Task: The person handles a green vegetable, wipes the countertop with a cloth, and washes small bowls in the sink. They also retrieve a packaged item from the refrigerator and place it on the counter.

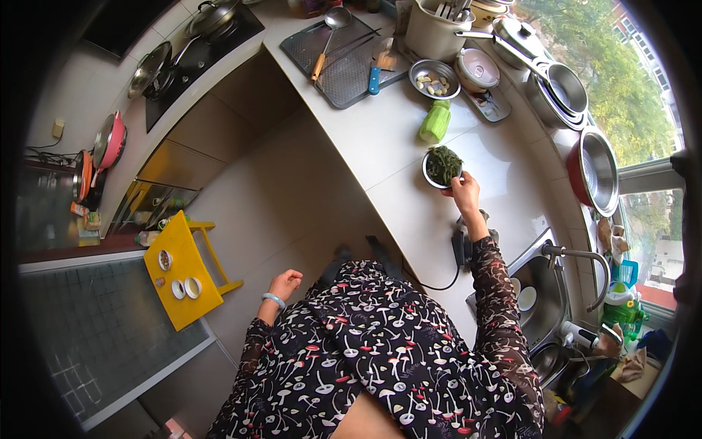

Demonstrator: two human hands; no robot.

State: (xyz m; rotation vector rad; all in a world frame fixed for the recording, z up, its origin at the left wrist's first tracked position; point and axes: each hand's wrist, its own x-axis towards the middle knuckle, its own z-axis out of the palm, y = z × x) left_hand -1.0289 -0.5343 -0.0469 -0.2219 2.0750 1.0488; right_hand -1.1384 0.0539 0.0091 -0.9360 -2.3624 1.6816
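Over the white tiled counter [395, 189], my right hand [464, 192] grips the rim of a small white bowl [431, 178]. Dark green leafy vegetables [444, 164] are heaped in it. Whether the bowl rests on the counter or is slightly raised, I cannot tell. Just beyond it lies a peeled pale-green gourd or squash [436, 123]. Farther off, a steel bowl [414, 71] contains several garlic cloves [432, 85]. My left hand [285, 286], with a pale bangle at the wrist, hangs low beside my body. Its fingers are loosely curled together and nothing shows in them.
A grey cutting board [351, 77] bears a ladle [326, 46] and a blue-handled knife [375, 77]. Steel pots [567, 88] line the window side. The sink [543, 307] is at right. On the left, a yellow stool [192, 263] supports small bowls [192, 287].
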